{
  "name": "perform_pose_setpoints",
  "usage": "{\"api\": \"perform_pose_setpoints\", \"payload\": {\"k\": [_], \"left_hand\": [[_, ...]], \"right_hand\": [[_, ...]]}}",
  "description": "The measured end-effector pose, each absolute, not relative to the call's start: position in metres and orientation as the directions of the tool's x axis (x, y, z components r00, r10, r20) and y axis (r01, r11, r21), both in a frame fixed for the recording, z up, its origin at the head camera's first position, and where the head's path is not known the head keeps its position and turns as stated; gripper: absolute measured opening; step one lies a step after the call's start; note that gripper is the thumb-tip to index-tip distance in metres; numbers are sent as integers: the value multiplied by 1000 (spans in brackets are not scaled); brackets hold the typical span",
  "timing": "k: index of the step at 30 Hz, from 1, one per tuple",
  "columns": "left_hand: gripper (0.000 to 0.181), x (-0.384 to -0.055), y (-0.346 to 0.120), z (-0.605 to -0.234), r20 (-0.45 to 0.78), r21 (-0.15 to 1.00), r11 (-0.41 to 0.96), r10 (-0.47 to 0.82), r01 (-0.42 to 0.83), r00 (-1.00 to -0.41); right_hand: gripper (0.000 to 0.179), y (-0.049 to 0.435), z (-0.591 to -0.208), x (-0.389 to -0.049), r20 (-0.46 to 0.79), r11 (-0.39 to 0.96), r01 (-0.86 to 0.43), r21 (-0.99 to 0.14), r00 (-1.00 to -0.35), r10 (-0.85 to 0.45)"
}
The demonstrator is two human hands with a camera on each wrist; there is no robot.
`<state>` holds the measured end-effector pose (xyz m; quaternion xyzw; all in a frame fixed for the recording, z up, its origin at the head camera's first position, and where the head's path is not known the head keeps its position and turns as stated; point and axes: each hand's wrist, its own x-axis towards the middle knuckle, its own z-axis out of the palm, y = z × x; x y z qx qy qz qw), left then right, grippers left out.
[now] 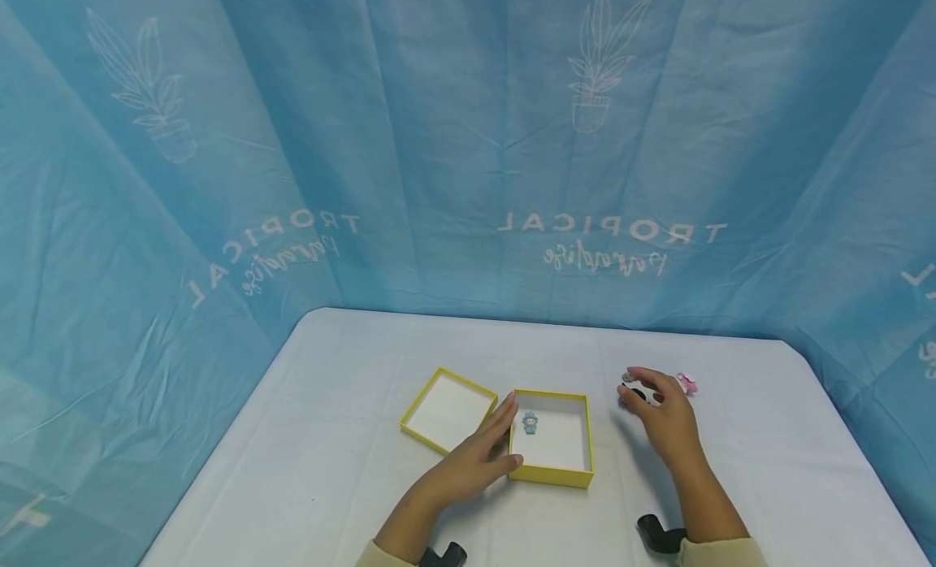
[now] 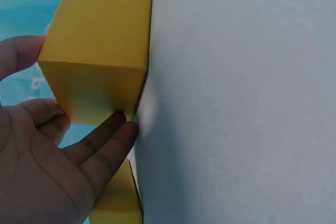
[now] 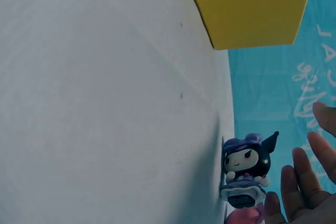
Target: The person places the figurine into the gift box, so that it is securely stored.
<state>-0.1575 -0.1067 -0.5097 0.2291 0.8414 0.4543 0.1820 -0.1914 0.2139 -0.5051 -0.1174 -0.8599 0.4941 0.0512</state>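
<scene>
My left hand [image 1: 471, 467] rests against the left side of the open yellow box [image 1: 552, 474], its thumb at the box's front rim. In the left wrist view, its fairly straight fingers touch the yellow wall [image 2: 97, 19]. A small blue figurine [image 1: 530, 423] lies inside the box on the white bottom. Right of the box, my right hand [image 1: 669, 417] hovers with parted fingers over a black-and-purple figurine [image 3: 245, 169] with a white face. The right wrist view shows a gap between its thumb and fingers. A small grey item [image 1: 627, 377] is partly visible by the fingertips.
A yellow-rimmed lid [image 1: 448, 409] lies inside up, left of the box. Behind the right hand is a pink figurine [image 1: 687, 383]. A white cloth covers the table [image 1: 307, 437], and a blue printed curtain [image 1: 453, 144] hangs around it.
</scene>
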Motion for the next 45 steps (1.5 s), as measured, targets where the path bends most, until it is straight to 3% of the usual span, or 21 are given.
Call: {"api": "perform_pose_setpoints", "payload": {"k": [13,23,45], "left_hand": [[77,-156,-107,-509,-106,854,476,551,208,-828],[77,-156,-107,-509,-107,853,478,553,209,-826],[78,-158,-107,-509,-93,852,472,560,226,-823]], "right_hand": [[49,222,-513,-195,-97,498,207,-842,-967,237],[60,227,-517,-198,-192,557,279,-782,-959,210],[60,229,-513,-196,-226,639,282,-716,-959,171]]}}
